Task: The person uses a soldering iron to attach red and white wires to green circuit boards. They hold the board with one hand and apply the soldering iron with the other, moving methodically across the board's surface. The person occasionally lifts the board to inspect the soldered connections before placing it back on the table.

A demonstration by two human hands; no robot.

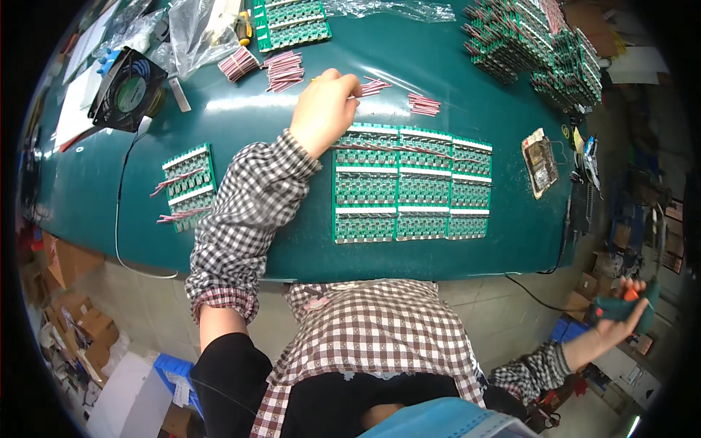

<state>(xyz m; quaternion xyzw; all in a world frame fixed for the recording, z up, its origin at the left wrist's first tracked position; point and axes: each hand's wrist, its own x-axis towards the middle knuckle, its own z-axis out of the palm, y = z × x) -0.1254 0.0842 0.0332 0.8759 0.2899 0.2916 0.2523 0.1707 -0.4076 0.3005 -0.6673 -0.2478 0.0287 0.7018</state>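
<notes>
At the far middle of the table, my left hand [325, 109] is closed beside a loose pile of short red and white wires [371, 87]. The back of the hand hides its fingertips, so I cannot tell what they hold. Just nearer lies a panel of green circuit boards [423, 186] in several rows, with red wires laid across its far row. Out past the table's right end, my right hand [626, 314] grips a green pistol-shaped tool [617, 309] with an orange trigger.
More wire bundles [283, 71] lie left of my hand. A smaller board panel [188, 186] with wires sits on the left, near a black fan [129, 91]. Stacked boards [511, 40] stand at the far right, and a stained sponge tray [540, 164] lies on the right.
</notes>
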